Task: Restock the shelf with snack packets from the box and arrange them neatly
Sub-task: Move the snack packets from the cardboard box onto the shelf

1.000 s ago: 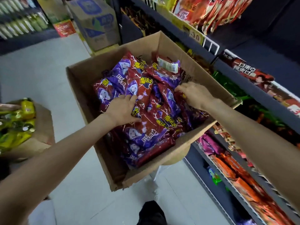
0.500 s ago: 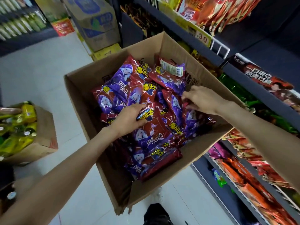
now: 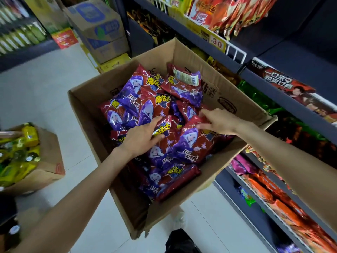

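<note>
Both hands work inside the cardboard box (image 3: 87, 106): the left hand (image 3: 141, 137) curls round one red-and-purple snack packet (image 3: 164, 129), and the right hand (image 3: 218, 122) pinches the top edge of another packet (image 3: 191, 143). This looks like the gathering step. Next, I judge, comes lifting them over the box's right wall to the shelf (image 3: 284, 99) just beside it; open floor (image 3: 36, 84) lies leftward.

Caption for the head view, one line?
Both hands, left and right, gather red-purple snack packets in the open box beside the shelf.
</note>
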Motion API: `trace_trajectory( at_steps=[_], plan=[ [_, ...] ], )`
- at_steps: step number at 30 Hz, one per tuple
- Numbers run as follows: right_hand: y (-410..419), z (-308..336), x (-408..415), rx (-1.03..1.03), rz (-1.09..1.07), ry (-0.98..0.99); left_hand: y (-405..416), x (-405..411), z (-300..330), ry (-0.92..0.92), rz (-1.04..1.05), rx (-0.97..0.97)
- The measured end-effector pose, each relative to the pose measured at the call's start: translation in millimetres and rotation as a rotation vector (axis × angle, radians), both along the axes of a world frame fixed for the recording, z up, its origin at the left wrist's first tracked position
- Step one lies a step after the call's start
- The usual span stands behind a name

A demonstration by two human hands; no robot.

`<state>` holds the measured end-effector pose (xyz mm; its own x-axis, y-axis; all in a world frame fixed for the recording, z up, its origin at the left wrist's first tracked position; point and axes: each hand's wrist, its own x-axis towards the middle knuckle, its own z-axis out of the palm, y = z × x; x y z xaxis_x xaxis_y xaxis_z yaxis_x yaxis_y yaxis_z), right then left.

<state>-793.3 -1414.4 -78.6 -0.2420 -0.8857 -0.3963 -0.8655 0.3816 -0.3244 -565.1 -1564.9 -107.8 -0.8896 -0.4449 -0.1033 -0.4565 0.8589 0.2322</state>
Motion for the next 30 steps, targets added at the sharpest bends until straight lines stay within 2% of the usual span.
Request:
trace_trajectory(
  at_steps=[2,4,6,9,12,15,20,23,28,30],
  plan=[
    [5,4,1,0.027,0.034,-0.111,1,4,2,-0.093,-0.043,0.126],
    [10,5,3,-0.001,0.073,-0.087,5,7,5,-0.129,-0.074,0.143],
    [16,9,5,-0.107,0.070,-0.010,10,12,13,-0.059,-0.077,0.063],
    [37,25,9,-0.301,0.026,0.123,18,23,32,0.190,0.026,-0.017],
    [69,50,15,-0.520,-0.117,0.063,31,31,52,0.500,0.207,0.098],
    [106,76,20,-0.685,-0.309,-0.087,48,28,74,0.654,0.307,0.159],
    [182,96,24,-0.898,-0.593,-0.146,98,5,114,0.776,0.299,0.120],
    [238,105,31,-1.012,-0.720,-0.251,146,-12,129,0.817,0.263,0.139],
    [347,114,44,-1.074,-0.862,-0.141,236,-39,130,0.855,0.179,0.241],
    [395,117,47,-1.023,-0.895,-0.106,278,-51,126,0.860,0.166,0.262]
  ],
)
